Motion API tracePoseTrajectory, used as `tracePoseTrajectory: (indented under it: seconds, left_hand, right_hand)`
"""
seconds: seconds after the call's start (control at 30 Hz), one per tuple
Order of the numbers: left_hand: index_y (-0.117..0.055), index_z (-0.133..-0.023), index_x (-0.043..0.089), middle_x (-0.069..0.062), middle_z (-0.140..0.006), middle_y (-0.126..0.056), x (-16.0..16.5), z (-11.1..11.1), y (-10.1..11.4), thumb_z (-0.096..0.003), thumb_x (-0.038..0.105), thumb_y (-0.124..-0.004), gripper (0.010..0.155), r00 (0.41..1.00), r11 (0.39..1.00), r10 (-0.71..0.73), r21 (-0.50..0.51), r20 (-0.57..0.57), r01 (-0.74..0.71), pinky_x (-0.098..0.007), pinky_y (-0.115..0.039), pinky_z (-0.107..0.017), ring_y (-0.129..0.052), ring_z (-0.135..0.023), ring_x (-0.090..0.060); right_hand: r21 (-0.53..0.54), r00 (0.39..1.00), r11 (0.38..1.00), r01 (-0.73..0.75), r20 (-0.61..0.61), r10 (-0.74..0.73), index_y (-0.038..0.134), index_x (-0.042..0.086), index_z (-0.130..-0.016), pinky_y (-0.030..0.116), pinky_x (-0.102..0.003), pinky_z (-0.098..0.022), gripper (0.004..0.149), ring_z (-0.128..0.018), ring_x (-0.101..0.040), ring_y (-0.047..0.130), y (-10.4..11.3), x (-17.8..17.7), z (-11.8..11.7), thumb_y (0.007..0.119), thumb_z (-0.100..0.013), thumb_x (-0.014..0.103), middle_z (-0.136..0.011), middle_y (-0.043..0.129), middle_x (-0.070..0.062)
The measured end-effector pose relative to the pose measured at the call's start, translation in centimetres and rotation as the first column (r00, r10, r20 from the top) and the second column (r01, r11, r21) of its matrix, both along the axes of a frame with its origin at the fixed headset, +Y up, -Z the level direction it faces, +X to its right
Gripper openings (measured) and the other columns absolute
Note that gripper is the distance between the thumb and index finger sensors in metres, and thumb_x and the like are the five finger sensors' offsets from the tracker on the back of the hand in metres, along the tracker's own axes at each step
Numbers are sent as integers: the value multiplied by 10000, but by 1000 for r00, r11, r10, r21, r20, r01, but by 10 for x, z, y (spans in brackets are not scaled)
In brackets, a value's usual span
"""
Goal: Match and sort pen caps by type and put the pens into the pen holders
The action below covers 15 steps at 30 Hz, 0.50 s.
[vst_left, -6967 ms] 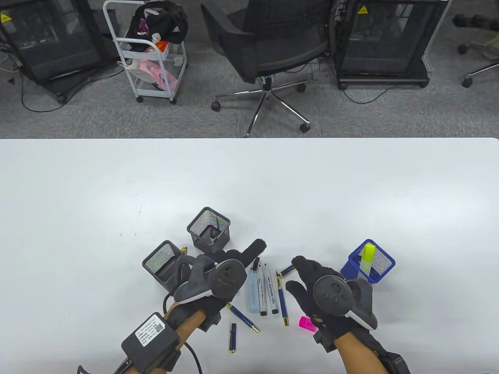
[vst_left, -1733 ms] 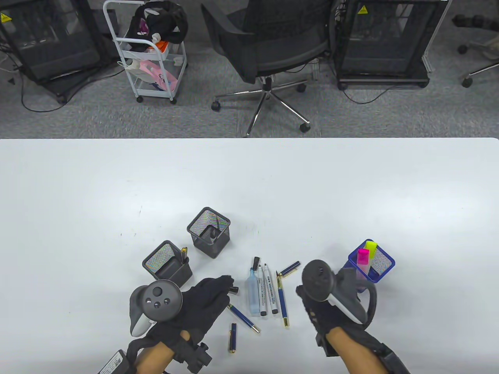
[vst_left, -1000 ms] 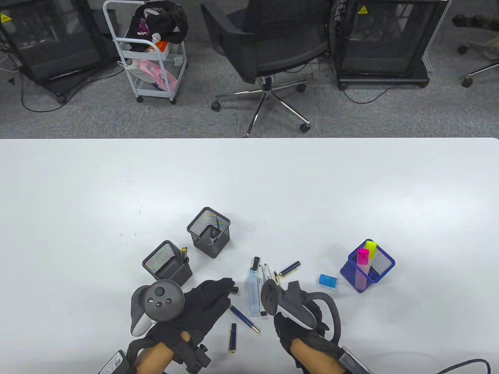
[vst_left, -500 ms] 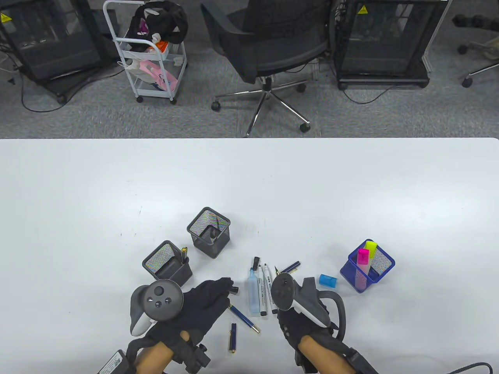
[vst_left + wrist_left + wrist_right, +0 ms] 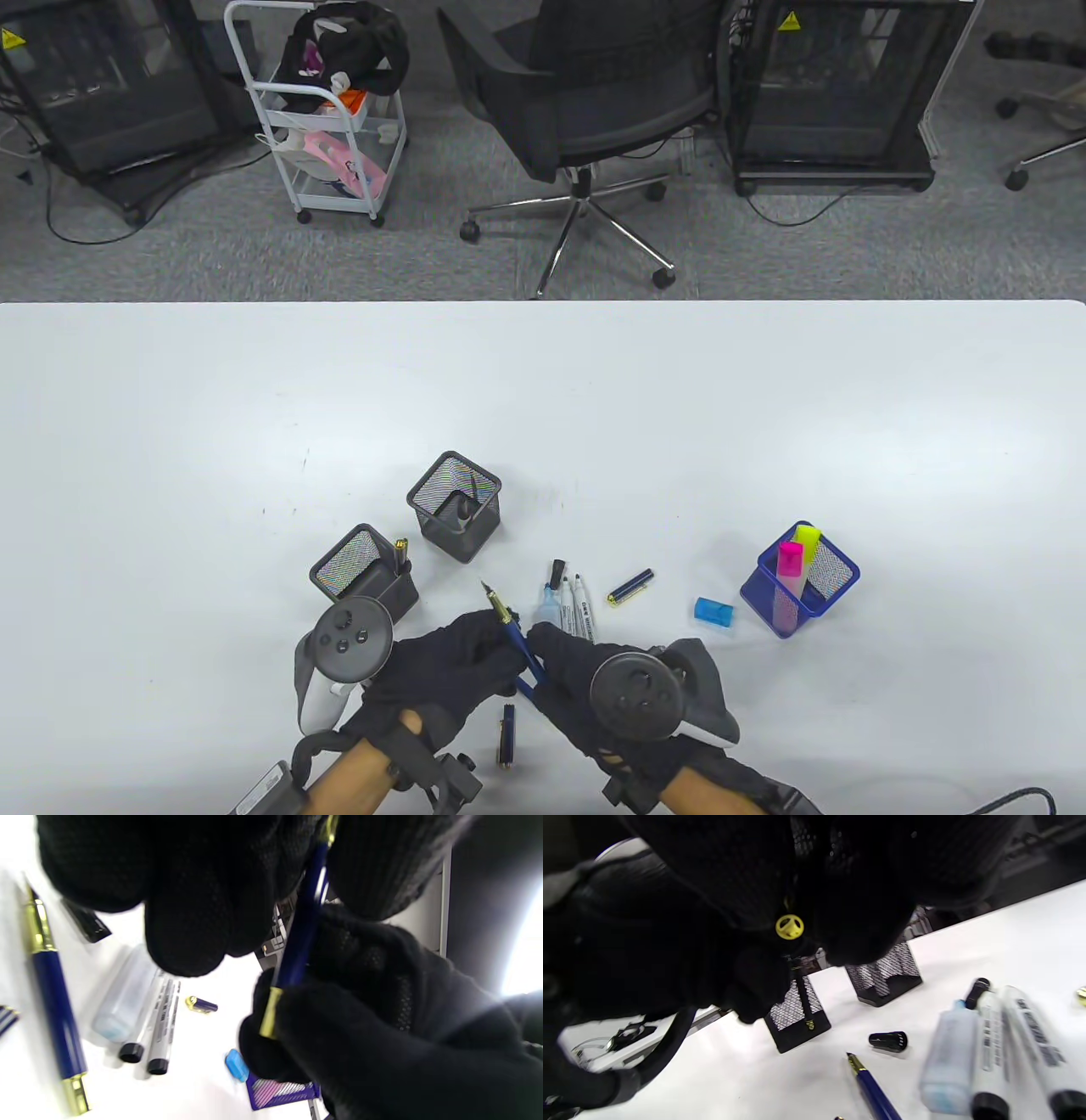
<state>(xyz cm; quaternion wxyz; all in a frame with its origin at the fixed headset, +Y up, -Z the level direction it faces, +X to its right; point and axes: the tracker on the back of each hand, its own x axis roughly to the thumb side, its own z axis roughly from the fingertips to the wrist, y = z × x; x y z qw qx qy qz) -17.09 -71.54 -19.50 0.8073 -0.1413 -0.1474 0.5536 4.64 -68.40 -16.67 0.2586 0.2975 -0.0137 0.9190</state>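
Note:
Both hands hold one blue fountain pen [image 5: 507,626] with gold trim, its bare nib pointing up-left. My left hand [image 5: 475,649] grips the pen near the nib end. My right hand [image 5: 551,658] grips the rear part of the barrel [image 5: 297,950]; its gold end [image 5: 789,927] shows between the fingers. A second blue pen [image 5: 55,1014] lies on the table below the hands. Two blue caps [image 5: 506,736] [image 5: 630,587] lie loose. Two black mesh holders [image 5: 454,505] [image 5: 365,577] stand to the upper left. A blue holder [image 5: 836,569] at the right holds pink and yellow highlighters.
Two grey markers [image 5: 581,609] and a pale blue highlighter body [image 5: 547,604] lie side by side above my right hand. Its blue cap [image 5: 713,612] lies beside the blue holder. One small black cap [image 5: 557,573] lies by the markers, another [image 5: 888,1040] near the left hand.
My right hand lifted a blue pen from right of the markers and carried it left to my left hand, which now grips it too. Earlier the pink highlighter went into the blue holder.

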Motion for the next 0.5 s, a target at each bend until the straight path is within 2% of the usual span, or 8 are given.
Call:
tracePoseTrajectory:
  seconds: [0.07,0.2,0.3,0.37,0.5]
  left_hand:
    - [-858,-883,106,-174,-761,-1047,-2,0,-1,-449,404,-874,527,1000,1000,15,1,-26,-15,-602,-889,-415,-1139,-540,-335]
    - [-867,-867,104,-168,-751,-1052,-5,-1,-3,-459,382,-877,494,1000,999,21,-31,-13,-21,-605,-886,-420,-1143,-543,-334]
    - [-857,-870,103,-162,-748,-1049,-6,-2,1,-463,372,-877,488,1000,1000,5,2,-13,-5,-606,-874,-426,-1131,-529,-334]
    - [-839,-882,89,-169,-747,-1035,-6,-2,7,-473,359,-865,491,999,998,-38,50,0,38,-613,-848,-432,-1095,-506,-343]
    - [-822,-898,69,-179,-723,-1029,-3,3,18,-480,355,-844,506,990,978,-137,159,-13,137,-621,-827,-432,-1062,-470,-336]
  right_hand:
    - [38,1000,999,13,-15,-12,686,48,-911,947,-380,-332,641,-433,-269,1105,-1,-7,5,954,-404,334,-656,988,-182]
    - [49,1000,999,-1,-15,1,675,49,-913,947,-383,-347,637,-455,-269,1105,-6,-10,7,943,-413,338,-669,982,-173]
    - [37,999,999,-29,-16,29,690,79,-916,927,-419,-397,619,-516,-288,1090,-5,-5,4,946,-411,330,-717,966,-165]
    - [36,994,994,-102,-25,103,737,123,-907,898,-467,-448,578,-560,-304,1076,1,2,0,958,-410,318,-743,972,-140]
    - [116,934,930,-350,121,336,758,171,-909,873,-497,-496,567,-626,-315,1052,18,22,-17,971,-406,319,-775,980,-106]
